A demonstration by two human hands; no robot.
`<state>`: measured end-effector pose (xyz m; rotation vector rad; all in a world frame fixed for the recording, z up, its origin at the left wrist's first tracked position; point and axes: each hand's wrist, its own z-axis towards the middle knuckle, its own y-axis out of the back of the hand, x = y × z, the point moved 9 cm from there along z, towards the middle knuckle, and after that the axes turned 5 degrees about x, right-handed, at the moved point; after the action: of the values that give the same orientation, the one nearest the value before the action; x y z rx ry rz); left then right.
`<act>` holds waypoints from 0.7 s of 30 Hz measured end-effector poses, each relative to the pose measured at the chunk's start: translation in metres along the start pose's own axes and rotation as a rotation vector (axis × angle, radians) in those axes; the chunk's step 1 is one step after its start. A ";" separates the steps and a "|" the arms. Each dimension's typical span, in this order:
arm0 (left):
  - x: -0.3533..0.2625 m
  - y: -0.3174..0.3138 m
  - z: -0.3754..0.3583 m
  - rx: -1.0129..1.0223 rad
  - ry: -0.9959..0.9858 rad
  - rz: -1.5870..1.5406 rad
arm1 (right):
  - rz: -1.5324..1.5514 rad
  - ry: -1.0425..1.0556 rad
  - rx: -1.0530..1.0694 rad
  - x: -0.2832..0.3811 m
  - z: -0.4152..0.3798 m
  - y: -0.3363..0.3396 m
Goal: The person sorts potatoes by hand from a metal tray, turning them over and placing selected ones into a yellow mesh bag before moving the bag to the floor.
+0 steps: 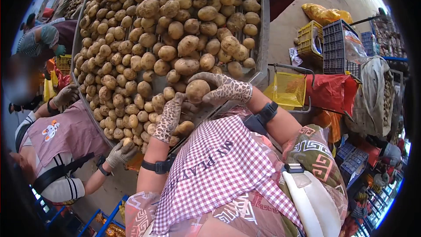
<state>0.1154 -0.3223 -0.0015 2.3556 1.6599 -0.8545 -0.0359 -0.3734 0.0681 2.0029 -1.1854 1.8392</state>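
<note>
While the right hand, in a pale glove with brown leopard spots, has a big, round, brown potato with dirty skin, a soft but sure grip should work best. It is good to hold it by its sides, so most of the skin can be seen. Rolling it slowly with the fingertips would show the back too. It is wise to hold it low, so that it cannot drop far and get a bruise.

The right hand is curled around the potato, with fingers over the far side and the thumb on the near side. The left hand, in a matching spotted glove, is partly bent just beside it. I cannot tell if its fingers touch the big potato or grip another one, because they bunch together there.

The big potato is at the near edge of a wide grey metal table with a raised rim. A small, round, yellow-brown potato is just by the left hand. Many more potatoes cover the table beyond both hands.
</note>
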 end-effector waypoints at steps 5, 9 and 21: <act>-0.024 -0.005 -0.026 -0.404 -0.478 1.373 | 0.473 0.208 -0.700 -0.069 -0.157 0.107; -0.004 -0.001 -0.046 -0.562 -0.491 1.442 | 0.750 0.217 -1.065 -0.124 -0.270 0.148; 0.044 0.107 -0.096 -0.929 -0.180 1.403 | 0.972 -0.433 -1.526 -0.262 -0.341 0.212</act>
<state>0.2571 -0.2872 0.0332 1.8877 -0.0214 0.0424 -0.4108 -0.1953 -0.1719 0.8368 -2.6896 0.0527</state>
